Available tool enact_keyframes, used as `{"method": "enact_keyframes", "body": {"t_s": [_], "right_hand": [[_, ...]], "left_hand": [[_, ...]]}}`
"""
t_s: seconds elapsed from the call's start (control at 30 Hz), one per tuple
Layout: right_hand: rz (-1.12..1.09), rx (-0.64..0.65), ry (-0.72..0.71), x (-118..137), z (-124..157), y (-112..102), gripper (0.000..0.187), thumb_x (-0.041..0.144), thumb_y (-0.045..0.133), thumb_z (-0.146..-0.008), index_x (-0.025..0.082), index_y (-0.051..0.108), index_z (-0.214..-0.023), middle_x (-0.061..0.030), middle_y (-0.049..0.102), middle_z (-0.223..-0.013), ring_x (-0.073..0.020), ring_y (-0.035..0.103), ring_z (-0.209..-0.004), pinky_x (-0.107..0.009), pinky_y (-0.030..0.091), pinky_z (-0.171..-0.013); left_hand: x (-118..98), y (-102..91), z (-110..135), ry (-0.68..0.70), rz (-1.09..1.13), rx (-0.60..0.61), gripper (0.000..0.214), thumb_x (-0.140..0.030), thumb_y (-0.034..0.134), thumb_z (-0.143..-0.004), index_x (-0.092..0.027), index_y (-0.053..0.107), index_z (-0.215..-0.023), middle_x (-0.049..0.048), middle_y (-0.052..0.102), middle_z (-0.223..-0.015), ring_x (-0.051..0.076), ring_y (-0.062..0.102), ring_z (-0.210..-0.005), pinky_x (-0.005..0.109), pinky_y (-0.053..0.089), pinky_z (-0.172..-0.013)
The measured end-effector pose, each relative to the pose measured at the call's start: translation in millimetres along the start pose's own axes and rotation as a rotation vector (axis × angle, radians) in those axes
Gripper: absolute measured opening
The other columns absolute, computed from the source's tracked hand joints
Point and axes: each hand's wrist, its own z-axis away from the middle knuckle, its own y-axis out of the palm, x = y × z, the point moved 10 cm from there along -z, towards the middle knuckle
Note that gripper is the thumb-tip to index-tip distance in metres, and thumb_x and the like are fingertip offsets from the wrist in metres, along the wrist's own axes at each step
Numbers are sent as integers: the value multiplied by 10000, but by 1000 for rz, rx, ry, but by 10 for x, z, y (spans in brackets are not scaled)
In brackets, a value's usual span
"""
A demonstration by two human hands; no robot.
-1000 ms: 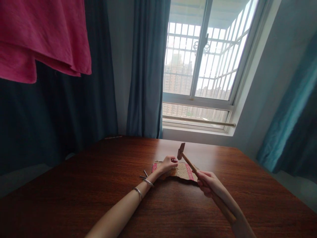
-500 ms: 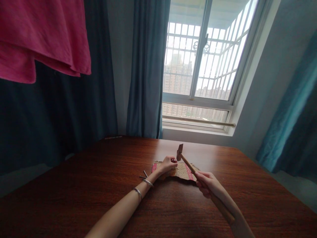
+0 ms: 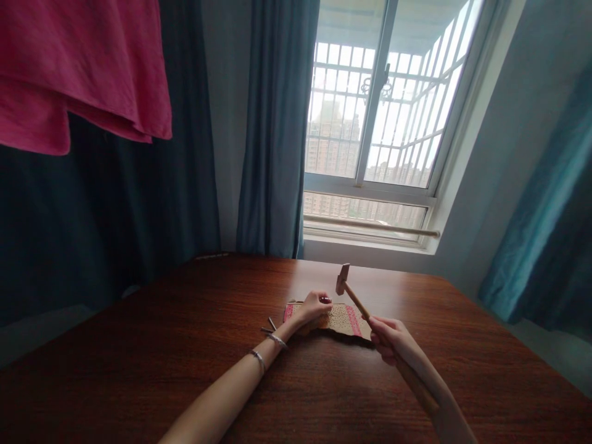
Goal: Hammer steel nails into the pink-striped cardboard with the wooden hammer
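My right hand [image 3: 392, 338] is closed round the wooden handle of a hammer [image 3: 356, 302], whose head is raised above the board. Left of the hammer head, my left hand [image 3: 314, 306] is closed in a pinch over the board; what its fingers hold is too small and hidden to name. Beneath it lies a tan patterned board [image 3: 342, 319] with pink bands, dotted marks and a dark, uneven near edge. Part of the board is covered by my left hand and wrist. Beside my left wrist lie a couple of thin metal rods [image 3: 269, 325].
The brown wooden table [image 3: 208, 333] reaches back to a wall with a barred window [image 3: 370, 123]. Blue curtains [image 3: 275, 135] hang on both sides. A pink cloth [image 3: 92, 80] hangs at the upper left.
The hammer and my right hand have moved slightly right, and the hammer head is a little higher, farther from my left fingers. My left hand has stayed put.
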Motion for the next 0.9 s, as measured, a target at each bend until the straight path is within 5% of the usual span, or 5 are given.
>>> {"method": "enact_keyframes", "body": {"t_s": [0.43, 0.9], "right_hand": [[517, -583, -57, -188, -92, -1079, 236, 326, 570, -662, 151, 614, -814, 60, 473, -413, -100, 453, -298, -213, 372, -286], [608, -645, -20, -271, -84, -1158, 434, 313, 583, -625, 128, 634, -1015, 10, 540, -367, -186, 532, -335, -253, 377, -317]], "left_hand": [[35, 23, -17, 10, 66, 9, 154, -240, 573, -629, -119, 618, -711, 20, 627, -691, 138, 564, -678, 195, 404, -578], [12, 1, 0, 29, 46, 12, 183, -265, 572, -630, -123, 640, -723, 17, 640, -702, 138, 566, -672, 197, 403, -580]]}}
